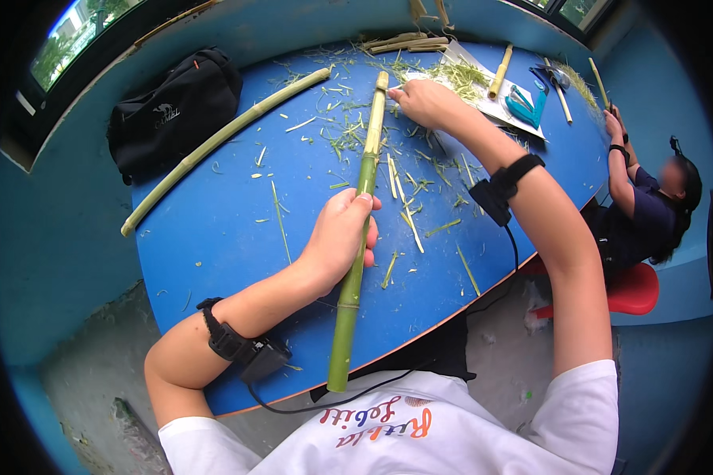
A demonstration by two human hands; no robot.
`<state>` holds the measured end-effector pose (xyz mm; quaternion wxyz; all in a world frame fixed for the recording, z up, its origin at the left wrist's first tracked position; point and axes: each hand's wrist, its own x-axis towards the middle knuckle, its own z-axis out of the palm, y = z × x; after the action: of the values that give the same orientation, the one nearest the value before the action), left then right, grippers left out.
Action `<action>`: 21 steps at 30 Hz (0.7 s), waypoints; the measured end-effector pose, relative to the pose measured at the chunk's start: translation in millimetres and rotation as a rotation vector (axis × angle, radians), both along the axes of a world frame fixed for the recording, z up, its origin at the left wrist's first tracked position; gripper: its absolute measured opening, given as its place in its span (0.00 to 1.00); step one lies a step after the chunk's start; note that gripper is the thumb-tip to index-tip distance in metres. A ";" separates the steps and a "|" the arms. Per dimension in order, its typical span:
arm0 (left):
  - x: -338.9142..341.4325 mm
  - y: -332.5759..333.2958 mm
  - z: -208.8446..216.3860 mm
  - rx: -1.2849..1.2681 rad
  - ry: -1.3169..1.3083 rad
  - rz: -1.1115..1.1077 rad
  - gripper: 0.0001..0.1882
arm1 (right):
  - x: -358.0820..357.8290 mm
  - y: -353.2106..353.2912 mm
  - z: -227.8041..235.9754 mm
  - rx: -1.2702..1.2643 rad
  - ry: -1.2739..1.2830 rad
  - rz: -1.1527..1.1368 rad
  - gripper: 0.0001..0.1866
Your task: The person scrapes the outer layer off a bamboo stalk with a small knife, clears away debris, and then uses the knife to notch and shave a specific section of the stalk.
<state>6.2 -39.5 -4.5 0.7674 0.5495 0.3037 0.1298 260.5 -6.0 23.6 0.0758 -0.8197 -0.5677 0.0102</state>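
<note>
A bamboo stalk [345, 317] slants away from me over the blue table, its near end past the table's front edge. Its lower length is smooth green, while the far part is scraped pale up to a knobbed end. My left hand [342, 237] is wrapped round the stalk near its middle, thumb on top. Close beside the stalk's far end, my right hand [421, 103] is closed, fingertips pinched together near the stalk. Whatever it may hold is hidden from view. Green shavings [348, 142] and thin strips [408, 218] lie around the stalk.
On the blue table [214, 293] lie a long pale stalk [230, 134] and a black bag [174, 107] at left. Far right are white paper [503, 111], a teal-handled tool [525, 107] and a short stick [500, 73]. Another person [646, 190] holds a stick at right, by a red stool [634, 291].
</note>
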 end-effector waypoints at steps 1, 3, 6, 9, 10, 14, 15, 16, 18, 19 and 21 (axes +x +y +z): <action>-0.8 1.7 -0.8 0.000 0.001 0.006 0.15 | -9.3 -5.7 3.7 -0.017 0.006 0.031 0.27; -0.5 5.9 -2.6 0.001 -0.037 0.000 0.14 | -17.9 -13.5 9.6 -0.037 0.013 0.060 0.27; -1.0 11.5 2.5 -0.050 -0.104 0.013 0.14 | -21.1 -22.3 15.5 -0.044 0.227 0.157 0.28; -0.9 21.6 4.8 0.005 -0.077 0.048 0.14 | -34.1 -34.4 27.9 0.019 0.414 0.172 0.28; -1.3 26.8 3.2 0.002 -0.095 0.033 0.16 | -34.4 -38.0 29.4 0.047 0.505 0.217 0.27; -3.0 46.1 2.0 -0.004 -0.061 -0.006 0.17 | -31.9 -42.0 21.8 0.116 0.771 0.366 0.26; -4.3 49.2 2.8 -0.004 -0.049 0.001 0.17 | -32.7 -41.7 18.0 0.116 0.784 0.372 0.26; -5.4 51.3 3.3 0.022 -0.060 0.023 0.17 | -34.0 -42.4 14.0 0.114 0.748 0.344 0.26; -6.5 56.8 4.5 0.077 -0.094 0.061 0.15 | -31.2 -42.4 8.8 0.046 0.632 0.320 0.27; -6.0 58.4 7.2 0.035 -0.074 0.093 0.15 | -31.5 -42.1 4.1 0.042 0.646 0.328 0.27; -8.0 69.0 4.7 -0.029 -0.108 0.067 0.17 | -36.5 -39.6 -2.5 0.118 0.485 0.357 0.27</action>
<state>-1.8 29.5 0.2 0.7858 0.5199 0.2821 0.1804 224.0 -45.5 21.1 0.2535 -0.6750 -0.6675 0.1860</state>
